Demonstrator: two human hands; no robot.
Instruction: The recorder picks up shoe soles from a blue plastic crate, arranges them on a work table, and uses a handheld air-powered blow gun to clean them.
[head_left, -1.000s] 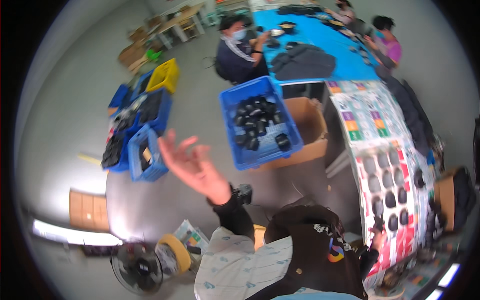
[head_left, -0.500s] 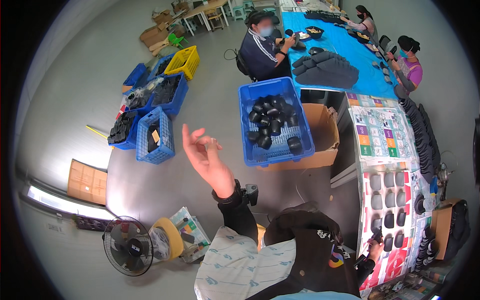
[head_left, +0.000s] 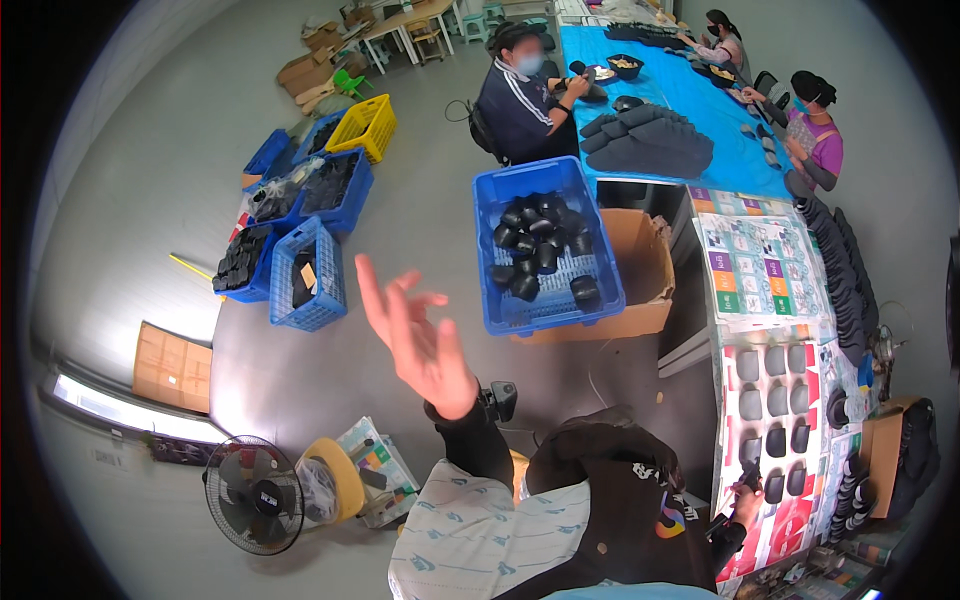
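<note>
My left hand [head_left: 425, 345] is raised over the floor, left of a blue crate, with its fingers spread and nothing in them. At the right, my right hand [head_left: 746, 506] is at the near edge of the work table, its fingers closed round a small black object [head_left: 750, 477] whose kind I cannot make out. Beside it, rows of curved dark and grey pieces [head_left: 776, 441] lie on a red and white printed sheet [head_left: 790, 540]. Black cup-shaped pieces [head_left: 545, 258] lie loose in the blue crate [head_left: 487, 290].
A cardboard box [head_left: 650, 275] stands under the crate. Co-workers sit along the blue-covered table [head_left: 740, 170], which bears a heap of dark pieces [head_left: 650, 142]. Blue crates [head_left: 308, 300] and a yellow crate [head_left: 362, 128] stand at the left. A fan [head_left: 255, 495] is at lower left.
My left hand has turned and its fingers have spread wider. My right hand has hardly moved. The purple-clad co-worker's hands have shifted.
</note>
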